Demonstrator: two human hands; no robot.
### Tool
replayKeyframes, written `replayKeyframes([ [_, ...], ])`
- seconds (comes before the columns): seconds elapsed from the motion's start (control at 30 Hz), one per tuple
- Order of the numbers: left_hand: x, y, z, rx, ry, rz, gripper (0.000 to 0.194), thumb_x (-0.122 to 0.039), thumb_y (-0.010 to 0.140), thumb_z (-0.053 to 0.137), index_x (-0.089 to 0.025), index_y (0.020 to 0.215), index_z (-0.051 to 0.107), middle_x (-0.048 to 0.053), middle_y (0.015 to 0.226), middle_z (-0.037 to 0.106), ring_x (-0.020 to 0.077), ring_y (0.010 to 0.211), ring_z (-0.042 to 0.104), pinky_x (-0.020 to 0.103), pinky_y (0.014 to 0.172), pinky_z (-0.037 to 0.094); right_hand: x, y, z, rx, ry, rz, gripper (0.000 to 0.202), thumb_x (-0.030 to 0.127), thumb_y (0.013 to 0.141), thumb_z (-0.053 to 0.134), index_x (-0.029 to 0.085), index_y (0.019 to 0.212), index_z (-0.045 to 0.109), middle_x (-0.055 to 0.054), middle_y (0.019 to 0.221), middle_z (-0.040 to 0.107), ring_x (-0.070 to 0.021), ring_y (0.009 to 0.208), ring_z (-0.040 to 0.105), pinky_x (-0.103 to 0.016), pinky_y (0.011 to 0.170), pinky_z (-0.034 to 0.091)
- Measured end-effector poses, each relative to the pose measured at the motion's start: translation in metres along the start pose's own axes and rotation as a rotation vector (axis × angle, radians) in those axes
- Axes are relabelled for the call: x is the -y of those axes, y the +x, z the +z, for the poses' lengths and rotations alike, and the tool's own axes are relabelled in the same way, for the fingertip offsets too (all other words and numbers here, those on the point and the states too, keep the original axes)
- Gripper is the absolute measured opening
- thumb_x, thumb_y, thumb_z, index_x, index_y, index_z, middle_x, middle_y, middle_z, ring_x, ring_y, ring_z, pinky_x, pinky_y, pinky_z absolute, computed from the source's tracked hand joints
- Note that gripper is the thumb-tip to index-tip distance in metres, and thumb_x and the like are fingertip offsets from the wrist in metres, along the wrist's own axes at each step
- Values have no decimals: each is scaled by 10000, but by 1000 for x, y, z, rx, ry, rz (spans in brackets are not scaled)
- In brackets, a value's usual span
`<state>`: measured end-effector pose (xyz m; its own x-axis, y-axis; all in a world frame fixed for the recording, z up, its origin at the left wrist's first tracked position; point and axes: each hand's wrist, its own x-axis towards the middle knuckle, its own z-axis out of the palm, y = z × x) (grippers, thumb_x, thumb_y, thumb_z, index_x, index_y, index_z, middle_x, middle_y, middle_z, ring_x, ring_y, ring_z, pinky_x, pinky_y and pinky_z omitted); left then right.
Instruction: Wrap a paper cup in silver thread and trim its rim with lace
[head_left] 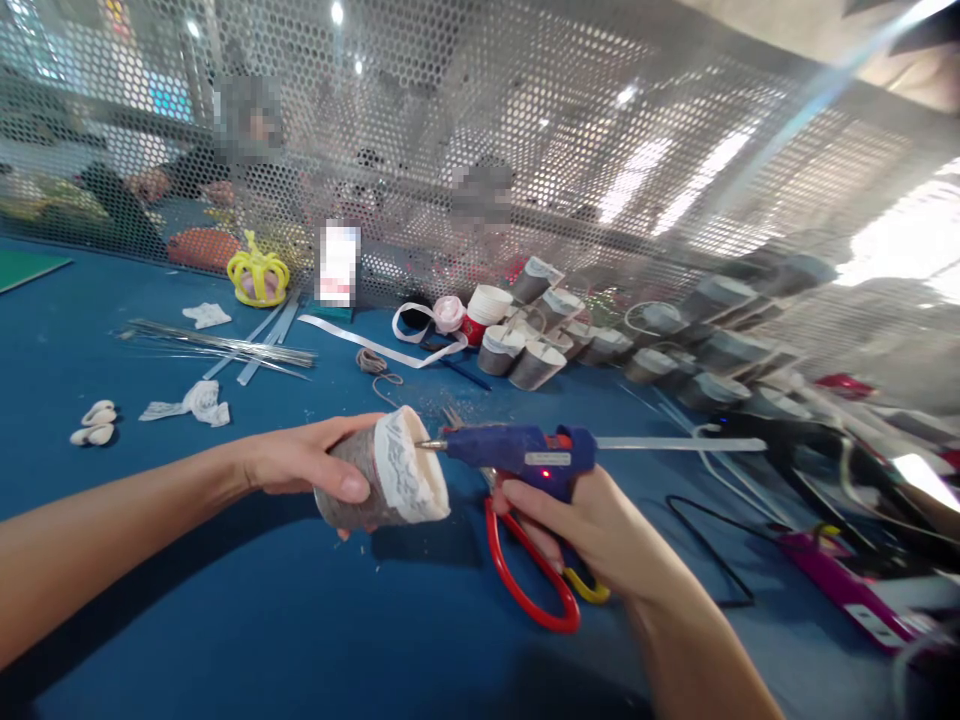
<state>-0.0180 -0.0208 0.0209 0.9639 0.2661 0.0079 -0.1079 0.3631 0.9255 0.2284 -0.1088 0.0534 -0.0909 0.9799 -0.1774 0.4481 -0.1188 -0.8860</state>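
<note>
bright | glare upr R, thru mesh (420,90) | shadow under cup (390,470) | R side blurred, edges stretched

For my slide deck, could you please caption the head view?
Left grip on a lace-trimmed grey cup, right grip on a blue glue gun, nozzle at the rim.

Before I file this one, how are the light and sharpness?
Head view, centre: the glue gun and lace-trimmed cup look fairly crisp, with a dark shadow on the blue table below the cup; head view, upper right: bright glare shows through the mesh screen; head view, right side: the stacked gray cups look smeared, perhaps wide-lens distortion.
</note>
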Motion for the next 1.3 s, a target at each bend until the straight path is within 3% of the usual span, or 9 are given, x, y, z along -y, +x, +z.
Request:
replayKeyframes([
  [0.23, -5, 0, -2, -174, 169, 74, 665, -375, 572, 748, -151, 1120, 446, 64, 905, 579, 124, 691, 549, 187, 518, 466, 0, -2, -2, -11, -66, 32, 331, 474, 763, 558, 178, 618, 589, 46, 317, 447, -91, 341, 418, -229, 420, 373],
  [0.5, -6, 0, -6, -225, 245, 79, 682, -347, 570, 760, -182, 1142, 427, 51, 944, 538, 115, 710, 514, 194, 556, 416, 1, -3, -3, 60, 28, 41, 337, 469, 752, 572, 149, 645, 587, 62, 315, 438, -53, 299, 353, -192, 363, 317],
  [0.7, -5, 0, -2, -156, 221, 66, 660, -322, 566, 759, -170, 1131, 452, 37, 919, 555, 121, 731, 524, 188, 573, 420, 0, -1, 3, -36, 96, -43, 314, 454, 766, 559, 153, 675, 572, 79, 319, 405, -48, 293, 342, -182, 344, 298],
  [0.93, -2, 1, -4, -135, 140, 92, 664, -356, 573, 747, -139, 1128, 456, 48, 860, 616, 118, 664, 572, 186, 537, 451, -1, 0, -5, 70, -9, 53, 334, 457, 768, 561, 143, 658, 585, 65, 323, 439, -51, 309, 364, -182, 373, 337],
  [1.1, 4, 3, -3, -23, 30, 27, 706, -447, 607, 709, -162, 1183, 416, 44, 819, 637, 109, 543, 585, 179, 447, 442, 1, -1, -5, 62, 0, 63, 337, 463, 748, 575, 143, 640, 582, 62, 315, 445, -51, 306, 361, -180, 368, 334],
  [1.3, 7, 1, 0, 77, -37, -22, 754, -457, 648, 676, -177, 1264, 344, 38, 797, 664, 140, 561, 620, 215, 487, 474, 1, -2, -4, 70, 30, 36, 337, 465, 747, 576, 144, 645, 589, 62, 311, 447, -56, 302, 369, -191, 382, 330],
])
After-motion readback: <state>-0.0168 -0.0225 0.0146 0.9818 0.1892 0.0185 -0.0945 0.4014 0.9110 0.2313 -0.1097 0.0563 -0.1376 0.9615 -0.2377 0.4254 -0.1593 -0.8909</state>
